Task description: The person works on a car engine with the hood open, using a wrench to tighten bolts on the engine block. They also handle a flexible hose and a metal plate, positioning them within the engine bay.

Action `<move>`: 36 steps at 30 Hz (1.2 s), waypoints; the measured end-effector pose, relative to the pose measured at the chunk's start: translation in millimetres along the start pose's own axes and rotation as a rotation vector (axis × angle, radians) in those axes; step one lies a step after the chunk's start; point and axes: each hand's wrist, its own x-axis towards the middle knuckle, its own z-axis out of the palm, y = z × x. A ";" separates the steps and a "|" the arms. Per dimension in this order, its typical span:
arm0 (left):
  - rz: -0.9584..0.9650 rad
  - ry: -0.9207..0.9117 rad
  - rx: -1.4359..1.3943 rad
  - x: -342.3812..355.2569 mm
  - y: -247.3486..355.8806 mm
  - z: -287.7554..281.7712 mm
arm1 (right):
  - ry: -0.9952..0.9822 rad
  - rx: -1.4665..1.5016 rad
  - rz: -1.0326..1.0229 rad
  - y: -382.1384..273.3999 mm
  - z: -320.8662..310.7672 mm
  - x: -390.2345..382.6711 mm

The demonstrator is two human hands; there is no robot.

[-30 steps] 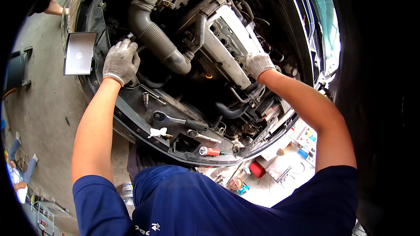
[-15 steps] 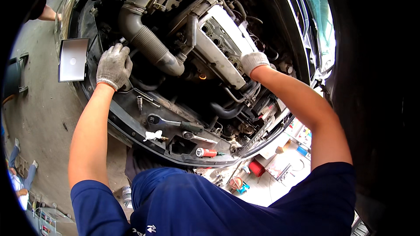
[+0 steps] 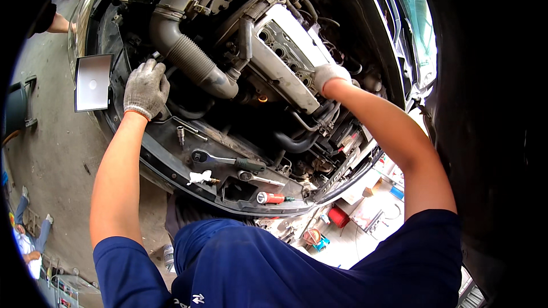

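Right hand (image 3: 330,77), gloved: fingers curled in at the near end of the cylinder head cover (image 3: 311,40), tips hidden; from where I stand, can't tell if they grasp anything. Left hand (image 3: 146,88), also gloved: fingers stretched out, nothing seen in them, palm down by the front panel (image 3: 162,144).

Working well here, I'd judge, means a light, controlled right hand, the left kept as a steady prop, and loose bits and glove fluff kept out of the round wells (image 3: 279,52).

The cover sits mid engine bay, tilted in view: pale silver-grey, brighter along its far side, grimy on the near side, with a darker recessed channel holding the row of wells. Ribbed intake hose (image 3: 191,60) bends down between it and the left hand.

Further out, on the front panel: socket (image 3: 181,135), black-handled ratchet (image 3: 242,163), second ratchet (image 3: 260,178), crumpled white wipe (image 3: 200,177), red flashlight (image 3: 271,198). Shallow open case (image 3: 93,84), pale inside, at the bay's left edge.
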 end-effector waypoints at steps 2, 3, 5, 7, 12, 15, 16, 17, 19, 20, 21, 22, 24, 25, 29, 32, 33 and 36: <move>0.023 0.004 -0.016 2.5 6.6 2.5 | -0.262 -0.115 -0.162 31.8 23.5 36.2; 0.025 0.014 -0.020 3.2 6.8 2.8 | -0.247 -0.103 -0.169 35.4 25.6 38.7; 0.030 0.017 -0.029 5.7 7.5 3.4 | -0.228 -0.075 -0.181 43.1 34.2 38.6; 0.012 -0.006 -0.013 0.1 1.7 2.8 | -0.123 -0.130 -0.121 18.2 13.8 16.7; 0.011 0.002 -0.014 -0.5 2.5 -0.8 | 0.075 -0.230 -0.188 12.6 13.5 -5.4; 0.017 0.011 -0.010 1.0 3.3 -1.0 | -0.092 0.133 0.010 24.4 32.5 22.7; 0.030 0.019 -0.016 2.7 5.2 0.2 | -0.128 0.326 0.130 35.9 55.6 40.7; 0.030 0.030 -0.010 1.9 1.8 -1.4 | -0.240 0.504 0.165 34.4 53.4 48.5; 0.037 0.018 -0.012 3.1 1.2 -1.0 | -0.459 0.864 0.254 37.7 42.4 49.8; 0.045 0.015 -0.009 5.8 4.0 0.6 | -0.366 0.616 -0.131 59.0 68.4 74.0; 0.075 0.011 -0.027 12.7 14.0 6.1 | -0.086 0.135 -0.487 91.1 102.1 87.5; 0.071 -0.002 -0.019 12.3 13.5 5.3 | 0.279 -0.199 -0.703 91.7 96.4 89.2; 0.052 -0.008 0.017 5.0 4.5 -2.4 | 0.508 -0.405 -0.689 72.6 54.4 61.8; 0.060 -0.008 0.015 5.6 6.0 -2.2 | 0.237 -0.377 -0.574 71.4 34.2 44.6; 0.052 -0.026 0.016 2.0 0.6 0.1 | 0.036 0.235 -0.076 88.5 -31.7 -44.1; 0.077 -0.067 0.039 3.7 2.5 1.1 | 0.253 0.549 -0.036 123.3 -29.5 -105.7; 0.104 -0.033 0.052 4.2 3.4 1.9 | 0.243 0.625 0.014 127.6 -32.7 -121.4; 0.128 -0.044 0.046 6.7 7.9 6.6 | 0.609 0.955 0.064 148.3 20.4 -141.4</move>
